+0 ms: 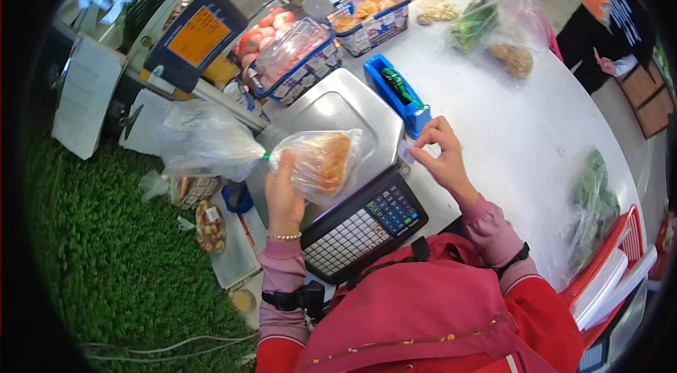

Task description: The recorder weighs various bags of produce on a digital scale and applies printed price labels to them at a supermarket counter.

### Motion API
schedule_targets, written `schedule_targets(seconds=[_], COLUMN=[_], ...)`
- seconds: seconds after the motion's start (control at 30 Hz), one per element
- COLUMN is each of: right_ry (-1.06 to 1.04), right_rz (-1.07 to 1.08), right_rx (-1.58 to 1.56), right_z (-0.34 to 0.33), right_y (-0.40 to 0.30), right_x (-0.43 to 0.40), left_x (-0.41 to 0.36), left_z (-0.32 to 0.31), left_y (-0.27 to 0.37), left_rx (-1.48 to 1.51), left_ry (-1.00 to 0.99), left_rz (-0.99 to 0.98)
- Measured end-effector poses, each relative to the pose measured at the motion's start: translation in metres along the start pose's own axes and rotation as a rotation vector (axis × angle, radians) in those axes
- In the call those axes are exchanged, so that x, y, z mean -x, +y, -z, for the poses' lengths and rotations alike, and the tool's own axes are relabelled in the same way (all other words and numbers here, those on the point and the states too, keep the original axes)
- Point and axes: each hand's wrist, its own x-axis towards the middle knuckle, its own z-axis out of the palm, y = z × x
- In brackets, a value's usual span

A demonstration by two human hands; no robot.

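Observation:
My left hand (pixel 284 198) grips a clear plastic bag (pixel 309 167) near its neck. Inside is a piece of orange-brown food, its exact kind unclear. Green tape (pixel 266 156) cinches the neck, and the loose top of the bag (pixel 203 135) spreads out to the left. Bag and hand are over the steel platter (pixel 365 108) of a weighing scale. Between thumb and forefinger, my right hand (pixel 441 153) pinches a small white label (pixel 405 152) beside the platter's right corner. Just beyond that hand is a blue bag-neck sealer (pixel 373 69) with green tape.
The scale's keypad (pixel 365 227) lies before me, with its orange display (pixel 198 37) on a post. Blue baskets (pixel 365 40) stand behind. Bagged green vegetables (pixel 473 26) rest on the white table (pixel 508 140). A red basket (pixel 632 219) is at right, a person (pixel 608 24) beyond the table.

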Motion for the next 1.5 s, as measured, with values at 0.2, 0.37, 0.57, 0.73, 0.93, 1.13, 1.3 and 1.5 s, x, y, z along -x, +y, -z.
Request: schedule_targets(seconds=[0.2, 0.37, 0.57, 0.73, 0.93, 1.13, 1.3, 1.5], right_ry=[-0.367, -0.144, -0.472, -0.143, 0.062, 0.368, 0.732, 1.220], right_rz=[-0.344, -0.071, -0.637, -0.307, 0.116, -0.426, -0.520, -0.432], right_rx=[-0.949, -0.089, -1.079, -0.611, 0.207, 0.453, 0.822, -0.071], right_z=[-0.024, -0.025, 0.005, 0.009, 0.065, 0.181, 0.256, 0.221], right_y=[-0.073, -0.063, -0.081, -0.074, -0.051, -0.005, 0.062, 0.125], right_x=[-0.013, -0.021, -0.018, 0.000, 0.005, 0.032, 0.057, 0.060], left_x=[0.022, 0.031, 0.030, 0.037, 0.052, 0.025, 0.004, 0.006], left_z=[-0.017, -0.027, -0.038, -0.078, -0.116, -0.107, -0.088, -0.077], left_y=[-0.007, -0.009, -0.010, -0.011, -0.049, -0.040, -0.031, -0.036], left_rx=[0.100, 0.127, 0.103, -0.245, -0.903, -0.628, -0.500, -0.502], left_ry=[-0.104, -0.126, -0.205, -0.358, -0.955, -0.757, -0.615, -0.511], left_rz=[0.101, 0.113, 0.124, 0.047, -0.520, -0.323, -0.215, -0.247])
